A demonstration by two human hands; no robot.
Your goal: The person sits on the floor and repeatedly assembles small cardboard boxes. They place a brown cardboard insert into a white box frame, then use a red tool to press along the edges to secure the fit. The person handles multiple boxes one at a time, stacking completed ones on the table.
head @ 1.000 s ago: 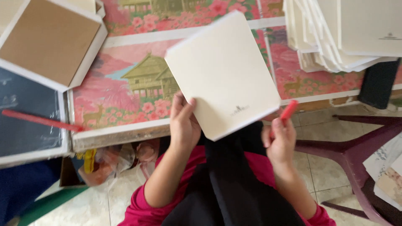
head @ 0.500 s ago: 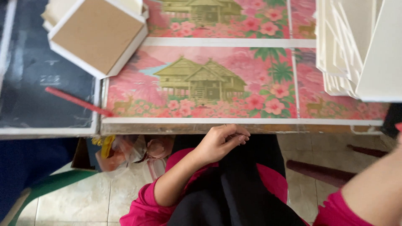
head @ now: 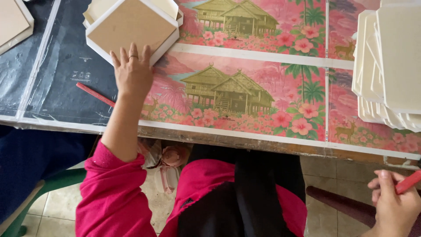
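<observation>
Left hand (head: 131, 72) fingers spread on brown tile (head: 131, 30); right hand (head: 394, 202), half cut off, pinches red pencil (head: 408, 182).

Right hand (head: 394, 204) and its red pencil (head: 408, 182) cut off by frame edge

A black plastic sheet (head: 66, 74) bearing a small white printed label (head: 82, 75) is lying flat at the table's left end; no screens or signs are showing.
</observation>
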